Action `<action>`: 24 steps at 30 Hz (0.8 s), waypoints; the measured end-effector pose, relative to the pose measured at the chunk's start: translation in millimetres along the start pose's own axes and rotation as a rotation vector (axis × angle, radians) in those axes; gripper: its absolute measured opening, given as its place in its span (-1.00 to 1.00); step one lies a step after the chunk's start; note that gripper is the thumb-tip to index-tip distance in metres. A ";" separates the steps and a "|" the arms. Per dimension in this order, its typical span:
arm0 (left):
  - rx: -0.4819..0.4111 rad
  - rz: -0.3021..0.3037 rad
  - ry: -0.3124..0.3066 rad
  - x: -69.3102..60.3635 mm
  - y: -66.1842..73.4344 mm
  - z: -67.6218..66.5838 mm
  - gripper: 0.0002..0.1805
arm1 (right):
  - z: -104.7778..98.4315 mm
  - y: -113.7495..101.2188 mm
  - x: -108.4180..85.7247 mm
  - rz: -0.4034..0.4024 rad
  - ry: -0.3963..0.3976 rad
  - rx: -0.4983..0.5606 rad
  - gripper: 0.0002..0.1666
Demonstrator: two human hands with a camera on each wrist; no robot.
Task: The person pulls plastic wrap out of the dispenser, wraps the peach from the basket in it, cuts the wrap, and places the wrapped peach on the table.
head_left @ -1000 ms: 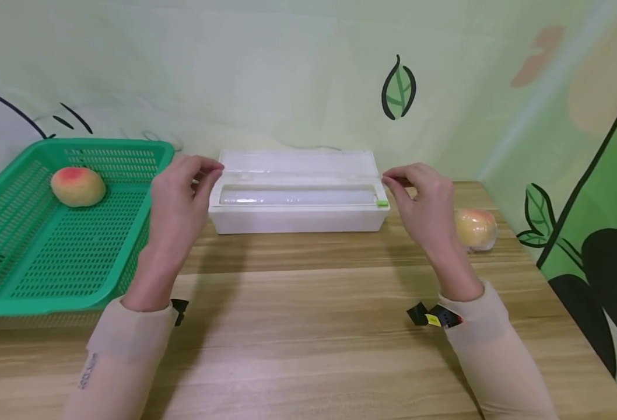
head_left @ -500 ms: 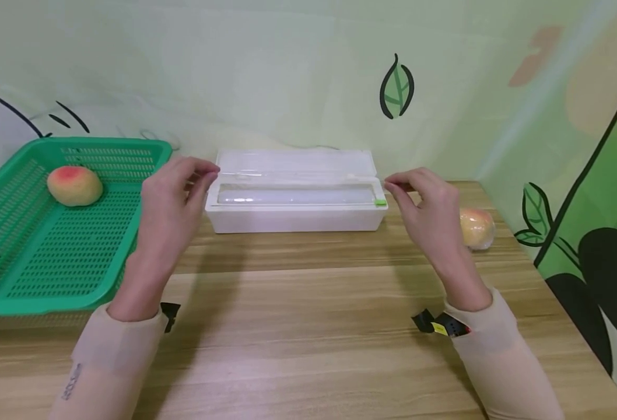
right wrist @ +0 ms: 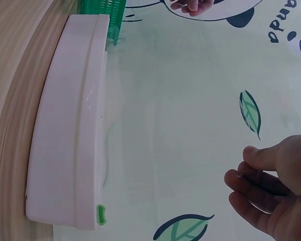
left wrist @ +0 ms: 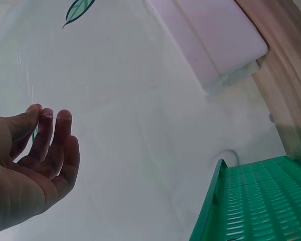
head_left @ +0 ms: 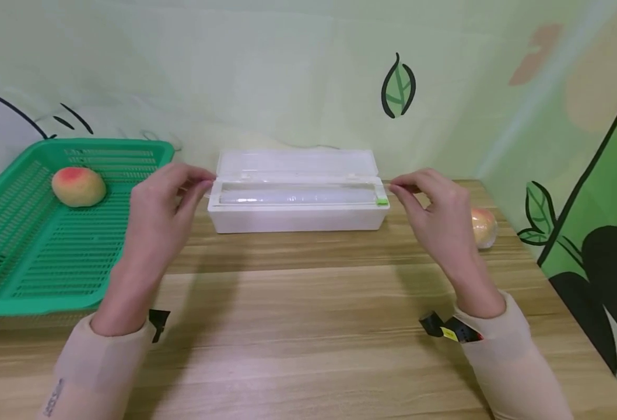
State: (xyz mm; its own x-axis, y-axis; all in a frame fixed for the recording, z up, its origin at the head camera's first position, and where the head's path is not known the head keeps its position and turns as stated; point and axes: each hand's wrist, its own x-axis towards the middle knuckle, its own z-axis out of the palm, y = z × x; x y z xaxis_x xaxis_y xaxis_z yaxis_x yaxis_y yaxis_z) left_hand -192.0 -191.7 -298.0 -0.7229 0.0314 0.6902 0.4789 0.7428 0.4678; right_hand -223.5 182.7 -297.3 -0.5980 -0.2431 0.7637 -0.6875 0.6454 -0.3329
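Between my two raised hands a sheet of clear cling film is stretched, barely visible except for thin glints (left wrist: 26, 75) in the left wrist view. My left hand (head_left: 156, 213) pinches one end between thumb and forefinger, its other fingers loosely curled. The opposite end is pinched by my right hand (head_left: 441, 216). Behind them on the table stands a white cling film dispenser (head_left: 298, 221), its lid (head_left: 298, 162) tipped back. A film roll (head_left: 298, 196) shows inside, and a green slide cutter (head_left: 381, 202) sits at the right end.
A green plastic basket (head_left: 164, 153) with a peach (head_left: 79, 186) in it stands to the left. Beyond my right hand, partly covered by it, lies a film-wrapped peach (head_left: 484, 227). A patterned wall covering (head_left: 287, 76) rises directly behind the wooden table (head_left: 293, 326).
My hands have drawn slightly farther apart and a little toward me, both still pinching the film. The right hand now covers more of the wrapped peach. Dispenser and basket have stayed put.
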 end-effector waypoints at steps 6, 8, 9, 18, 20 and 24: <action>0.015 0.019 0.002 -0.8 3.8 -3.8 -0.85 | -5.8 -3.4 -2.3 -0.012 -0.005 -0.004 -0.91; 0.017 0.005 -0.001 -0.9 5.9 -5.5 -0.85 | -6.7 -5.1 -2.2 -0.014 0.002 0.000 -0.91; 0.018 -0.004 -0.003 -1.1 7.0 -6.4 -0.84 | -7.1 -6.0 -2.0 -0.016 0.006 0.002 -0.91; 0.011 0.014 0.010 -1.5 13.7 -13.6 -0.86 | -14.0 -13.8 -3.1 -0.014 0.014 -0.006 -0.91; 0.012 0.026 0.016 -1.9 14.8 -14.7 -0.86 | -16.2 -15.7 -3.3 -0.011 0.015 -0.015 -0.90; 0.018 0.023 0.007 -2.4 18.4 -17.0 -0.86 | -20.6 -18.9 -4.2 -0.004 0.016 -0.052 -0.91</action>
State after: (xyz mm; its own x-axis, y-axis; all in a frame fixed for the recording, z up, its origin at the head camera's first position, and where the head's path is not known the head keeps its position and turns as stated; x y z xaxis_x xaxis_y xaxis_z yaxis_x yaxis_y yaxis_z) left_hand -172.9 -189.4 -281.7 -0.7083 0.0434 0.7046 0.4862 0.7536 0.4424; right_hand -199.5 186.4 -282.8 -0.5881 -0.2343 0.7741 -0.6672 0.6815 -0.3006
